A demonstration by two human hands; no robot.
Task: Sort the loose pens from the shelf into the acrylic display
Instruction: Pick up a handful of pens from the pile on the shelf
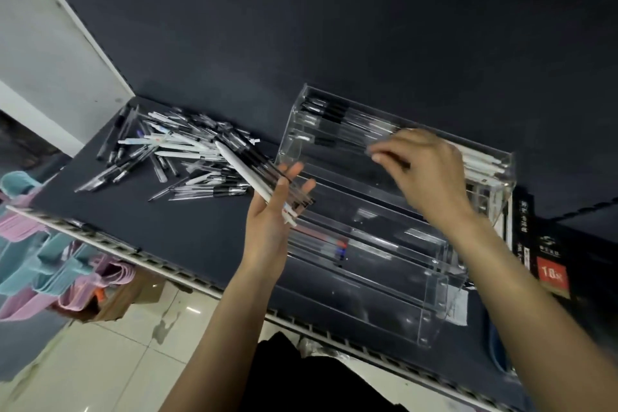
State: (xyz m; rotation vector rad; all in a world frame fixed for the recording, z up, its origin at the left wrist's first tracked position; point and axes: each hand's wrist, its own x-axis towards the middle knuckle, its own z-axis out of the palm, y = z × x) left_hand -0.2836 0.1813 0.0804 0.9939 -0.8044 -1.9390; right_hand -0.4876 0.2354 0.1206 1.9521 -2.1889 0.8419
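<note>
Head view, listed near to far. Nearest: tiled floor and the slotted front edge of the dark shelf (174,224). Left hand (271,211), palm up, fingers loosely curled round a bundle of pens (257,177), one white barrel among clear ones with black grips; the bundle runs from beyond the fingertips back across the palm. Just right of that palm, the lower tiers of the acrylic display (418,278), where a few clear pens with red and blue marks (334,244) lie lengthwise below the heel of the hand. Right hand (424,167), over an upper tier, fingertips pinched together on one thin dark pen (398,162), blurred. Beyond those fingertips, the top tiers hold black-gripped clear pens (334,117) in rows; white pens (481,160) lie in the tier behind the knuckles. Left of the left fingertips, the loose pile of pens (174,150) is spread on the shelf. Far right of the right wrist, a dark box with a price label (548,264). Lower left, pastel hangers (40,261).
</note>
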